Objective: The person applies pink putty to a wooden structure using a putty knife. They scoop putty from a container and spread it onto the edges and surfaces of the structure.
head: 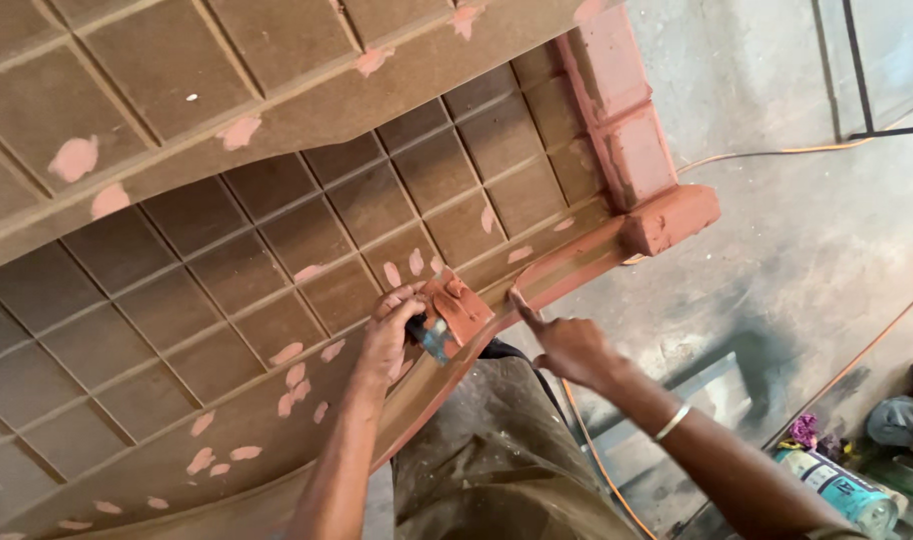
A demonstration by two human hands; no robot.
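The left hand (392, 330), low in the middle of the frame, is closing its fingers around the blue handle of a putty knife (455, 312), whose broad blade is smeared with reddish filler and is lying flat against the wood, apparently so the paste can be pressed into the surface. Just to its right, the right hand (569, 345) is holding nothing; most of its fingers are curling in while the forefinger is stretching out and touching the curved lower rail, seemingly feeling or smoothing the fresh coat there. A metal bangle (672, 422) is circling that wrist. Both hands are working on a large brown carved wooden panel (277, 230) with a grid of square recesses, filling the left and upper frame and dotted with pink patches of filler. On the concrete floor (807, 260) at right, an orange cable (777, 152) is trailing, and a tin can (842, 492) is lying in the lower right corner.
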